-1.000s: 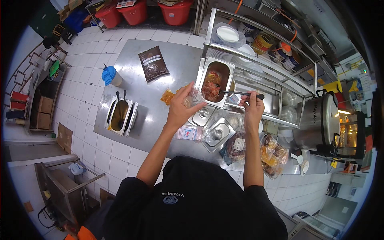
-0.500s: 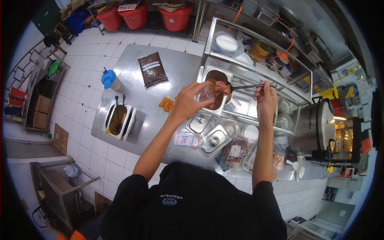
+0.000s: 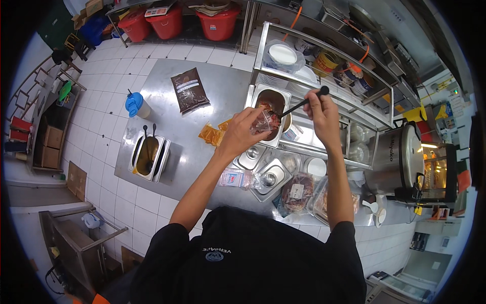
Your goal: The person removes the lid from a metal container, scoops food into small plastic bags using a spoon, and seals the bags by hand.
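My left hand (image 3: 242, 133) holds a small clear plastic bag (image 3: 264, 121) with reddish-brown sauce in it, over the near edge of a steel pan (image 3: 269, 96) of the same dark sauce. My right hand (image 3: 320, 110) grips the black handle of a ladle (image 3: 302, 103), whose bowl end dips at the bag's mouth above the pan. Both forearms reach up from my black shirt at the lower edge.
The steel counter (image 3: 223, 86) carries a dark brown pouch (image 3: 189, 90), a blue-lidded cup (image 3: 135, 104), two sauce pans with ladles (image 3: 148, 155), orange sachets (image 3: 211, 134), lidded steel tubs (image 3: 268, 173) and bagged food (image 3: 298, 191). A silver cooker (image 3: 396, 157) stands right. Red buckets (image 3: 217, 21) sit on the floor.
Both hands moved up from the lidded tubs to the sauce pan. My left hand now holds the bag at the pan and my right brought the ladle to it.
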Available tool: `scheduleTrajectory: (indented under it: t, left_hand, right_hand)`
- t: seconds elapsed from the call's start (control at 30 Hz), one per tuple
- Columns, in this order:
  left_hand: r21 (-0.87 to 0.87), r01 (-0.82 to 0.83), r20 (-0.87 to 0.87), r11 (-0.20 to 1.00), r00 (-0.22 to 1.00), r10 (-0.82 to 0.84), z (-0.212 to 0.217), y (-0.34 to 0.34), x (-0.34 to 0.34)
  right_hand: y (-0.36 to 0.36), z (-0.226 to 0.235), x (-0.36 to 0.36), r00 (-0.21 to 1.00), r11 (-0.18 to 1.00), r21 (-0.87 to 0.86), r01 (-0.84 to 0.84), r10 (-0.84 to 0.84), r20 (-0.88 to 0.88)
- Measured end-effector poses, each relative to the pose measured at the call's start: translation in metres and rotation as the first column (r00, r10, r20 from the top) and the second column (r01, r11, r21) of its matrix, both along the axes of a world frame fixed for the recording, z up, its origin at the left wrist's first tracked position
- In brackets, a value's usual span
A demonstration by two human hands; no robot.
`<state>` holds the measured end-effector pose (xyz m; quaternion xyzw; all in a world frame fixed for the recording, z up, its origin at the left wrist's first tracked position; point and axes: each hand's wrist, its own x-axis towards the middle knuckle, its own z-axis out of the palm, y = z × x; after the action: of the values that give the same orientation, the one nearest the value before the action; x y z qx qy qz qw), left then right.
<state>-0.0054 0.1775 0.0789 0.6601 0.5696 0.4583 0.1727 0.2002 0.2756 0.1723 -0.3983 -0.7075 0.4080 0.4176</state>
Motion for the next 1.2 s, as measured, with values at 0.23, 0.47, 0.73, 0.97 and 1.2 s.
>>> scheduleTrajectory:
  t: [0.23,0.47,0.73,0.97,1.2]
  left_hand:
    - [-0.052,-0.044,0.023,0.998,0.999,0.045,-0.003,-0.004,0.007]
    - [-0.045,-0.041,0.095,0.998,0.994,0.045,0.002,-0.009,0.007]
    - [-0.04,-0.11,0.145,0.993,0.983,0.115,0.004,-0.005,0.017]
    - [-0.043,-0.154,0.187,0.987,0.969,0.159,-0.003,0.0,0.024]
    - [-0.009,-0.156,0.212,0.988,0.965,0.154,-0.006,0.0,0.024]
  right_hand:
    - [0.003,0.024,-0.019,0.98,0.979,0.156,-0.135,0.108,0.167]
    - [-0.004,0.031,-0.028,0.957,0.954,0.251,-0.164,0.091,0.277]
    - [-0.027,0.038,-0.036,0.949,0.868,0.453,-0.204,0.062,0.309]
    - [-0.036,0.034,-0.036,0.926,0.75,0.585,-0.309,0.095,0.366]
    - [-0.037,0.036,-0.032,0.936,0.781,0.557,-0.282,0.096,0.34]
